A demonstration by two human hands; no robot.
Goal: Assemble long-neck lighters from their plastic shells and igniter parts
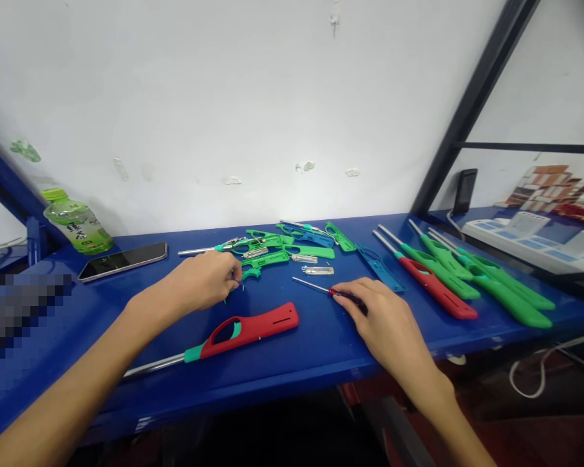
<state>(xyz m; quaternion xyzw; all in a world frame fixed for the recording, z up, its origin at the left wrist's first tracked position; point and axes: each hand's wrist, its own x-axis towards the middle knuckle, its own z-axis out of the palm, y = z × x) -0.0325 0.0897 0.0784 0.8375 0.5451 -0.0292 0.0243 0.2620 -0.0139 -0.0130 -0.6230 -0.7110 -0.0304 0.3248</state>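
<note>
My right hand (pixel 374 314) is closed round the dark red handle of a screwdriver (pixel 314 285), whose thin metal shaft points left above the blue table. My left hand (pixel 211 275) is pinched beside the green lighter casing halves (pixel 272 258); whatever its fingertips hold is hidden, and tiny pieces lie just below them. In front of it lies a red gas lighter (pixel 257 331) with a teal trigger and a long metal tube. Small transparent fuel tanks (pixel 320 270) rest between my hands. Behind them are blue casing pieces (pixel 316 237) and a metal lighter tube (pixel 194 251).
Several whole lighters, one red (pixel 438 288) and the others green (pixel 511 292), lie to the right. A blue casing half (pixel 379 267) is beside them. At the left are a phone (pixel 124 261) and a bottle (pixel 78 224). White power strips (pixel 530 243) sit beyond the black frame post.
</note>
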